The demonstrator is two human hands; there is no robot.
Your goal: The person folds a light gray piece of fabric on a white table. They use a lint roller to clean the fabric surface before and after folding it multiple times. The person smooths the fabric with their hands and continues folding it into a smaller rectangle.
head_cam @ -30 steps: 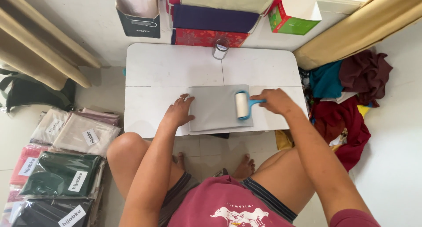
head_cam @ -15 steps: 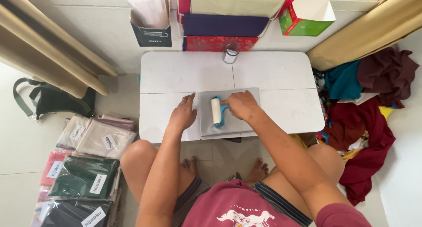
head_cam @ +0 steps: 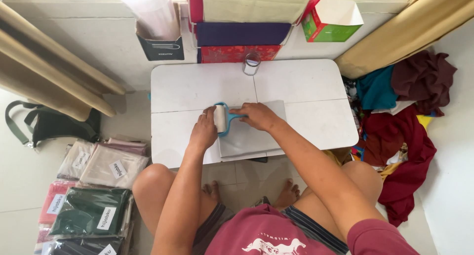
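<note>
Rolled leftward since earlier, the lint roller [head_cam: 220,119] now sits at the grey sheet's [head_cam: 254,136] left edge, drum axis running front-to-back, handle pointing right into the gripping right hand [head_cam: 259,116]. Left hand [head_cam: 205,131] presses flat beside it.

Head camera looks steeply down, fairly near, onto white table [head_cam: 306,82].

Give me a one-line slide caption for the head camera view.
Right hand rolls a blue-handled roller over a grey sheet on a white table, left hand steadying.
</note>
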